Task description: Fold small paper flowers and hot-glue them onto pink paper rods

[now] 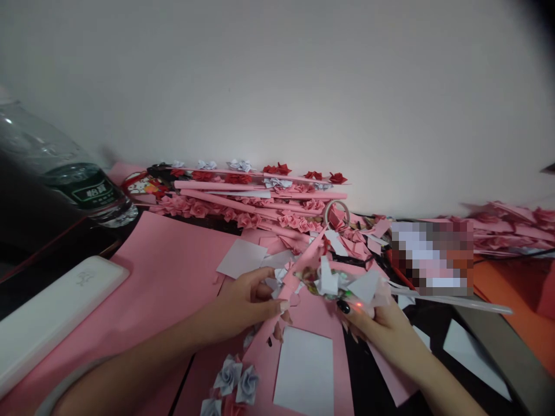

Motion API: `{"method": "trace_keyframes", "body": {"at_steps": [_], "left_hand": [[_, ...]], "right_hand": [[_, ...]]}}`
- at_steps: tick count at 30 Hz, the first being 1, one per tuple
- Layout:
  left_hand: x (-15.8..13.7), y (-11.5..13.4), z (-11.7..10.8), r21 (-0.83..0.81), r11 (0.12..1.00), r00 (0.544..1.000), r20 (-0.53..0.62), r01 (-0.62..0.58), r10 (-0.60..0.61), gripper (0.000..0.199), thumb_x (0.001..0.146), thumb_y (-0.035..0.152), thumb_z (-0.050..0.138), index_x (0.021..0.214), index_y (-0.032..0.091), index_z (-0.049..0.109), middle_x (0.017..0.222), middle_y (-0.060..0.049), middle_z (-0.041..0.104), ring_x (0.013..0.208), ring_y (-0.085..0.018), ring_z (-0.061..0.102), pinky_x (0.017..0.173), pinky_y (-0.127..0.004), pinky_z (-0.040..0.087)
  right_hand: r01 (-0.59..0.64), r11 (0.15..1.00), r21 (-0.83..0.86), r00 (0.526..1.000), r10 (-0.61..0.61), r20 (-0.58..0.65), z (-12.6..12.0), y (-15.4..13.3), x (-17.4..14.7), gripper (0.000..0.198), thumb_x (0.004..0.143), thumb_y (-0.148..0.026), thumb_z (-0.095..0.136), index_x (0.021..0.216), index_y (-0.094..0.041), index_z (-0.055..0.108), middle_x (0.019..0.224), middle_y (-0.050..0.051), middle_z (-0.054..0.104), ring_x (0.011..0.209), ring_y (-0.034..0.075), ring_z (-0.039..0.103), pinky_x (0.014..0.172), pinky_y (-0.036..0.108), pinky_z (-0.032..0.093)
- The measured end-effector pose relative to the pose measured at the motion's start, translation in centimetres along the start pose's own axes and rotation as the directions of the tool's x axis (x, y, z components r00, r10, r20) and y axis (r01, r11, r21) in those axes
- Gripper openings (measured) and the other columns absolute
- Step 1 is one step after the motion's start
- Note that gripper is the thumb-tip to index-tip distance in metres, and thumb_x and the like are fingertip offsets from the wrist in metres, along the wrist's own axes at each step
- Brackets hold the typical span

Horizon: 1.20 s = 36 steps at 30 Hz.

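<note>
My left hand pinches a rolled pink paper tube, which slants from lower left to upper right. Small white and pink paper flowers sit along the tube by my fingertips. In my right hand is a glue gun with a see-through body and a small red light. Its front end points left at the tube, close to my left fingers. A clear glue stick runs out behind it to the right. White paper roses show at the tube's lower end.
Pink paper tubes with red, white and pink paper flowers lie along the wall. A tape roll stands among them. At left are a water bottle and a white power bank. White paper and pink sheets cover the table.
</note>
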State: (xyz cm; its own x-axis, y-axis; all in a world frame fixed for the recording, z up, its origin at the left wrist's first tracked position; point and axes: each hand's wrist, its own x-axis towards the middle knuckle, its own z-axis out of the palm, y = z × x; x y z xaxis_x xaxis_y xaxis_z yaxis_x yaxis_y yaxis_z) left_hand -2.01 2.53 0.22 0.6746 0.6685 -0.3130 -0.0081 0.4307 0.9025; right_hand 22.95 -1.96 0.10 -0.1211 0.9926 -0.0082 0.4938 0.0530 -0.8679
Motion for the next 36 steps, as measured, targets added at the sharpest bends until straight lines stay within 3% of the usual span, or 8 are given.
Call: {"method": "trace_keyframes", "body": {"at_steps": [5, 9, 14, 17, 23, 28, 32, 36], "left_hand": [[-0.1, -0.1, 0.0, 0.01, 1.0, 1.0, 0.005, -0.003, 0.003, 0.039, 0.08, 0.032, 0.061, 0.114, 0.02, 0.047, 0.073, 0.0, 0.065, 0.057, -0.014, 0.063, 0.05, -0.024, 0.045], [-0.1, -0.4, 0.0, 0.037, 0.999, 1.0, -0.011, -0.015, 0.016, 0.037, 0.081, 0.033, 0.061, 0.112, 0.019, 0.047, 0.07, 0.001, 0.064, 0.056, -0.015, 0.063, 0.054, -0.026, 0.047], [-0.1, -0.4, 0.1, 0.085, 0.996, 0.999, -0.029, -0.037, 0.039, 0.029, 0.082, 0.031, 0.06, 0.105, 0.019, 0.048, 0.071, 0.002, 0.064, 0.058, -0.013, 0.063, 0.055, -0.024, 0.046], [-0.1, -0.4, 0.1, 0.107, 0.994, 0.999, -0.039, -0.033, 0.037, 0.032, 0.082, 0.031, 0.06, 0.109, 0.019, 0.048, 0.072, 0.001, 0.064, 0.059, -0.014, 0.063, 0.054, -0.023, 0.045], [-0.1, 0.0, -0.1, 0.013, 1.0, 1.0, -0.003, -0.01, 0.01, 0.038, 0.08, 0.033, 0.062, 0.111, 0.019, 0.048, 0.073, -0.001, 0.066, 0.058, -0.015, 0.063, 0.053, -0.025, 0.046], [-0.1, 0.6, 0.0, -0.091, 0.996, 1.0, -0.004, -0.01, 0.01, 0.036, 0.078, 0.034, 0.063, 0.106, 0.016, 0.049, 0.08, -0.004, 0.066, 0.059, -0.013, 0.062, 0.055, -0.026, 0.047], [0.0, 0.6, 0.0, -0.106, 0.994, 1.0, -0.009, 0.002, -0.003, 0.037, 0.078, 0.034, 0.064, 0.107, 0.016, 0.049, 0.079, -0.004, 0.066, 0.058, -0.013, 0.061, 0.055, -0.026, 0.047], [-0.1, 0.5, 0.0, -0.121, 0.993, 1.0, -0.008, -0.001, 0.0, 0.033, 0.079, 0.033, 0.063, 0.102, 0.017, 0.047, 0.079, -0.003, 0.065, 0.059, -0.013, 0.061, 0.055, -0.026, 0.046]], "right_hand": [[-0.073, 0.997, -0.028, 0.996, 0.071, -0.056, 0.0, 0.4, 0.0, 0.024, 0.088, -0.04, 0.047, 0.077, -0.019, 0.05, 0.052, -0.003, 0.05, 0.045, 0.011, 0.044, 0.043, 0.023, 0.036], [-0.054, 0.998, -0.024, 0.997, 0.055, 0.049, 0.2, 0.4, 0.0, 0.028, 0.088, -0.041, 0.046, 0.071, -0.019, 0.046, 0.053, -0.004, 0.049, 0.045, 0.01, 0.043, 0.043, 0.022, 0.036], [-0.098, 0.994, -0.05, 0.995, 0.096, -0.034, 0.2, 0.4, 0.0, 0.034, 0.089, -0.043, 0.043, 0.065, -0.019, 0.045, 0.051, -0.003, 0.048, 0.046, 0.011, 0.043, 0.044, 0.023, 0.034], [-0.075, 0.997, -0.031, 0.997, 0.076, 0.022, 0.2, 0.1, 0.1, 0.031, 0.087, -0.042, 0.047, 0.067, -0.019, 0.045, 0.052, -0.003, 0.049, 0.047, 0.011, 0.044, 0.046, 0.024, 0.035], [-0.113, 0.993, 0.017, 0.993, 0.113, -0.042, 0.2, 0.3, 0.0, 0.031, 0.088, -0.044, 0.045, 0.07, -0.019, 0.047, 0.052, -0.003, 0.048, 0.045, 0.011, 0.042, 0.043, 0.024, 0.033], [-0.09, 0.996, 0.006, 0.996, 0.09, 0.022, 0.2, 0.4, 0.0, 0.028, 0.086, -0.041, 0.049, 0.069, -0.019, 0.048, 0.053, -0.003, 0.051, 0.046, 0.01, 0.043, 0.043, 0.023, 0.035], [-0.084, 0.996, 0.032, 0.995, 0.085, -0.048, 0.3, 0.3, 0.1, 0.028, 0.087, -0.043, 0.048, 0.073, -0.019, 0.045, 0.055, -0.003, 0.049, 0.046, 0.01, 0.043, 0.042, 0.022, 0.035], [-0.081, 0.997, -0.001, 0.994, 0.081, 0.079, 0.2, 0.2, -0.1, 0.029, 0.087, -0.042, 0.047, 0.07, -0.019, 0.044, 0.053, -0.004, 0.046, 0.045, 0.01, 0.041, 0.043, 0.022, 0.034]]}}
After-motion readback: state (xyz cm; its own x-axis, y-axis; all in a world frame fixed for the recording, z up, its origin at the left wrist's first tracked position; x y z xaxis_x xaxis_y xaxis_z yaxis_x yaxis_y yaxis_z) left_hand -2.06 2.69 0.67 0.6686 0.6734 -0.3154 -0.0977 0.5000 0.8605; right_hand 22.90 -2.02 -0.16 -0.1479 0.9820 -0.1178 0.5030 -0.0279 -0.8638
